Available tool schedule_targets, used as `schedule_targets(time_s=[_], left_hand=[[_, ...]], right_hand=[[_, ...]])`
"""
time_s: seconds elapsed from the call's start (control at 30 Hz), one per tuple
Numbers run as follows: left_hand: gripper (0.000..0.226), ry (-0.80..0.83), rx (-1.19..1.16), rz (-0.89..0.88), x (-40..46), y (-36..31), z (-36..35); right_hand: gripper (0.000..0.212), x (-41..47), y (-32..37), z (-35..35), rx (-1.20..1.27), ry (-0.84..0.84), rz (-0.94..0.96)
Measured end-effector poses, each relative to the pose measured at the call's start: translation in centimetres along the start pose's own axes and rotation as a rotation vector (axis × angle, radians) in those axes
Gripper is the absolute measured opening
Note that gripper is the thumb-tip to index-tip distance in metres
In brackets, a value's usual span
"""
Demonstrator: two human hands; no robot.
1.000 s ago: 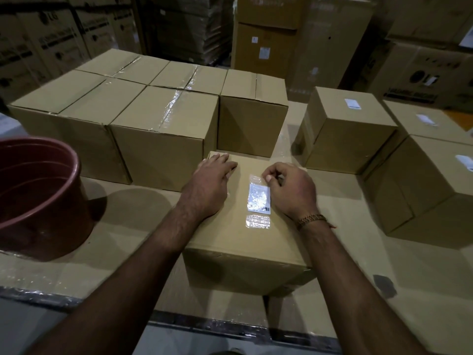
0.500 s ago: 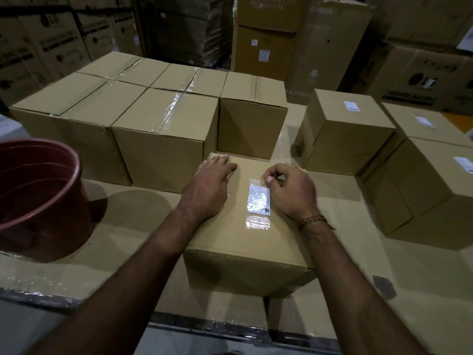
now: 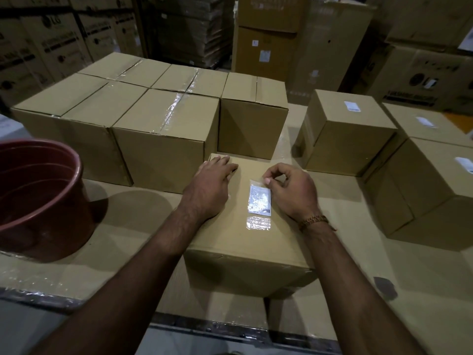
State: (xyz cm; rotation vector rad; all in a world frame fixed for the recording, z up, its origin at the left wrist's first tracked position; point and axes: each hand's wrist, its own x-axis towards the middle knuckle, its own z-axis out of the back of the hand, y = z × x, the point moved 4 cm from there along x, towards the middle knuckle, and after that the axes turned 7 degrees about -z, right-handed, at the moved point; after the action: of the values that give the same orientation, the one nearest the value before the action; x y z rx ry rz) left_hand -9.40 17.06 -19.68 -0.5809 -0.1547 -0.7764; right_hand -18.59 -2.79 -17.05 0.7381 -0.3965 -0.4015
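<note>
A sealed cardboard box point(image 3: 245, 242) stands in front of me on the cardboard-covered table. On its top lies a white printed label point(image 3: 259, 202) under clear tape, with a shiny strip of tape just below it. My left hand point(image 3: 210, 185) rests flat on the box top to the left of the label, fingers straight and reaching the far edge. My right hand point(image 3: 291, 190) sits to the right of the label with its fingers curled. Its thumb tip presses the tape at the label's top right corner.
A dark red plastic bucket point(image 3: 38, 201) stands at the left. A block of several taped boxes point(image 3: 158, 139) fills the space behind and to the left. Labelled boxes point(image 3: 345, 134) stand at the right. The table's front edge point(image 3: 204, 326) is close below. Large stacked cartons fill the background.
The fingers of my right hand have lifted a little off the box top, with the thumb staying at the label's corner. My left hand and the box have not moved.
</note>
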Motion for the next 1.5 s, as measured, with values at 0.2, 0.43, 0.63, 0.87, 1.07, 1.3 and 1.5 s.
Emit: schedule_targets(time_s=[0.2, 0.43, 0.63, 0.87, 1.07, 1.3, 1.5], left_hand=[[0.042, 0.003, 0.015, -0.006, 0.0, 0.0, -0.1], [0.042, 0.002, 0.008, 0.000, 0.0, -0.1, 0.0], [0.042, 0.005, 0.006, 0.006, 0.0, -0.2, 0.1], [0.042, 0.010, -0.006, 0.018, 0.0, -0.1, 0.1], [0.041, 0.007, -0.005, 0.015, 0.1, -0.1, 0.2], [0.040, -0.007, 0.002, 0.004, -0.1, -0.2, 0.3], [0.040, -0.011, 0.005, -0.005, -0.1, -0.4, 0.5]], right_hand=[[0.008, -0.1, 0.0, 0.1, 0.034, 0.025, -0.027], [0.009, -0.4, 0.3, 0.4, 0.082, 0.048, -0.046], [0.010, -0.2, 0.0, 0.5, 0.202, 0.066, -0.045], [0.008, -0.5, 0.3, 1.0, 0.261, 0.154, -0.037], [0.047, -1.6, 0.4, 1.4, 0.275, 0.293, -0.006], [0.129, -2.7, 0.8, 2.1, 0.294, 0.351, -0.137], [0.109, -4.3, 1.1, 2.1, 0.331, 0.240, -0.287]])
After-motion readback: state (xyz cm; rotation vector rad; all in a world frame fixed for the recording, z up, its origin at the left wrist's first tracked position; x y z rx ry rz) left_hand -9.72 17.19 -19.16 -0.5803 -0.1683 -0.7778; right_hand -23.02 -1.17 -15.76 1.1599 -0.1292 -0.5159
